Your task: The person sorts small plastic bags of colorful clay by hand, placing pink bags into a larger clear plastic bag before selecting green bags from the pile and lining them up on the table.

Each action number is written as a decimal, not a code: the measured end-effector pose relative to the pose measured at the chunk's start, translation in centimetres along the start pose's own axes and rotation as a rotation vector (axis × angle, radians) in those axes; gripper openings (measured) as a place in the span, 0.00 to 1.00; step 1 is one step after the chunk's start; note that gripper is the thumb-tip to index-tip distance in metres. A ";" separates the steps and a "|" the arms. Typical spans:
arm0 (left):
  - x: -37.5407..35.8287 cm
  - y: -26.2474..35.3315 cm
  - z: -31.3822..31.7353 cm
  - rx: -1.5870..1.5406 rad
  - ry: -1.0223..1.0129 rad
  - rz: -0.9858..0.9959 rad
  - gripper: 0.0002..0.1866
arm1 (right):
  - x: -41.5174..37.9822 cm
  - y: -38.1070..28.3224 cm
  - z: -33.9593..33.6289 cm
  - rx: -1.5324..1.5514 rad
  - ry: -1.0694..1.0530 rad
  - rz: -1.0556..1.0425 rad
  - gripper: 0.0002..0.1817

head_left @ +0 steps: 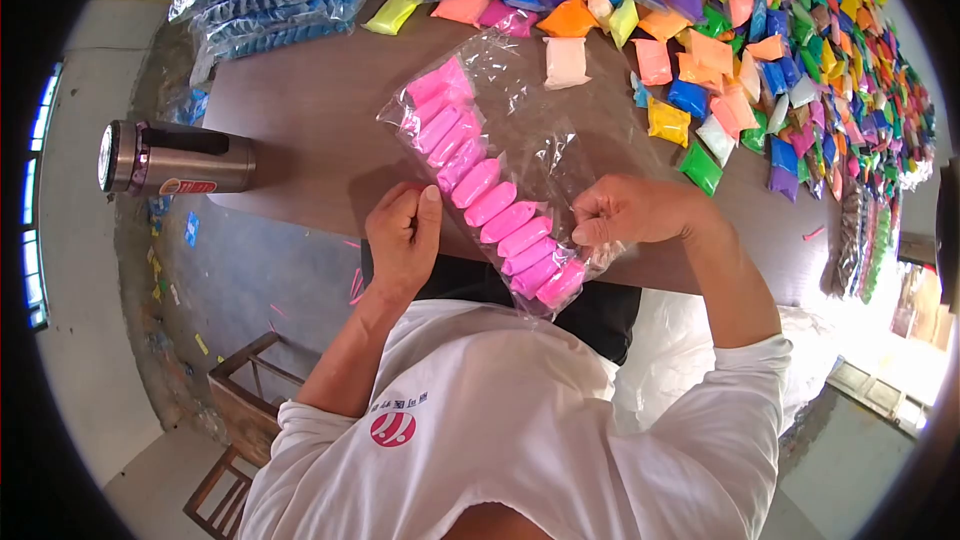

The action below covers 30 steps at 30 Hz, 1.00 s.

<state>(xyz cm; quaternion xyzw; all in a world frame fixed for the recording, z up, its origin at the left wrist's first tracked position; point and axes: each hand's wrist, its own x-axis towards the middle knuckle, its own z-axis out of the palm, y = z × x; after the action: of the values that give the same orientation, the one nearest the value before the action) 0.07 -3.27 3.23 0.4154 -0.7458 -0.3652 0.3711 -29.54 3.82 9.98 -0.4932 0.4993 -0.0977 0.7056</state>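
Observation:
A clear plastic bag lies slanted over the table's front edge, its lower end near my lap. Inside it, several bright pink packets line up in a row along its left side; the right part of the bag is loose film. My right hand pinches the film at the bag's right edge. Beside the left edge, my left hand is closed, thumb up along the curled fingers. Whatever those fingers hold, if anything, is hidden.
A big heap of small colourful packets covers the table's back and right. Filled bags of blue packets are stacked at the back left. A steel tumbler lies at the left edge. A wooden stool stands lower left.

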 end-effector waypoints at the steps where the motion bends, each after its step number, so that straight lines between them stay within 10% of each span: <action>1: 0.0 0.1 -0.1 0.005 -0.007 0.002 0.20 | 0.0 -0.4 -0.3 -0.038 -0.007 -0.026 0.20; 23: 2.0 0.1 -2.2 -0.344 -0.061 -0.273 0.21 | -4.5 -1.9 -4.4 -0.199 0.358 -0.008 0.08; 30: 3.8 -1.7 -3.8 -0.250 0.073 -0.157 0.22 | -5.3 -2.2 -4.1 -0.312 0.828 -0.196 0.12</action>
<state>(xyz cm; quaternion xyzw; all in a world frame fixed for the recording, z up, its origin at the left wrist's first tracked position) 2.48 -8.24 4.53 0.4359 -0.6458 -0.4680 0.4171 -34.61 3.62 14.95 -0.5578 0.6992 -0.2766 0.3513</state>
